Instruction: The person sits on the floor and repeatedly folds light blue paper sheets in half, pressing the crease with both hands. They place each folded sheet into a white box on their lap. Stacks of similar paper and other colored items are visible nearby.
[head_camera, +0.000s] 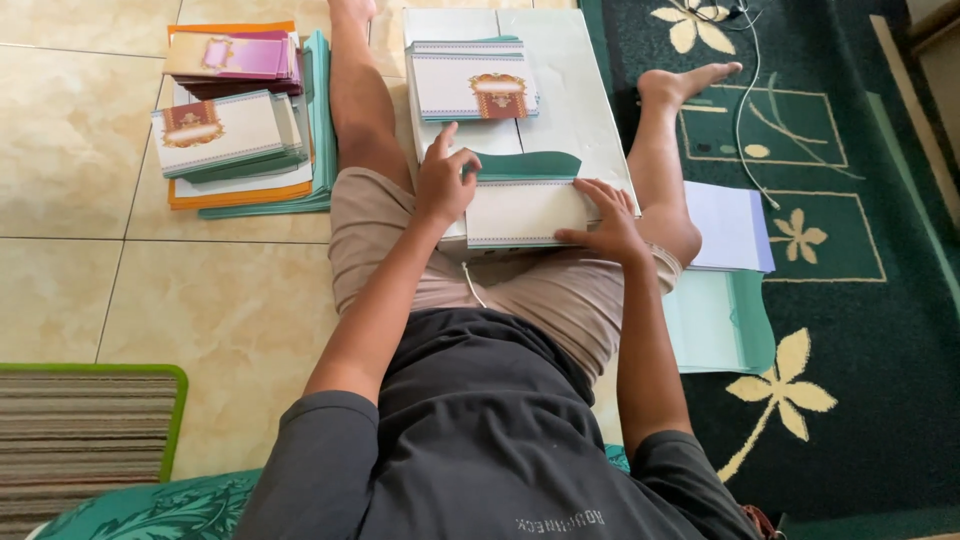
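I sit on the floor with a pale flat box between my legs. On its near end lies a cream card with a green curved flap. My left hand pinches the flap's left end, fingers curled on it. Fingers spread, my right hand presses flat on the card's right side. A small stack of finished cards with a red and gold ornament rests farther up the box.
Stacks of cards and green, orange and purple envelopes lie on the tiles at left. Pale green and white sheets lie by my right knee on a dark green flowered carpet. A striped mat is at lower left.
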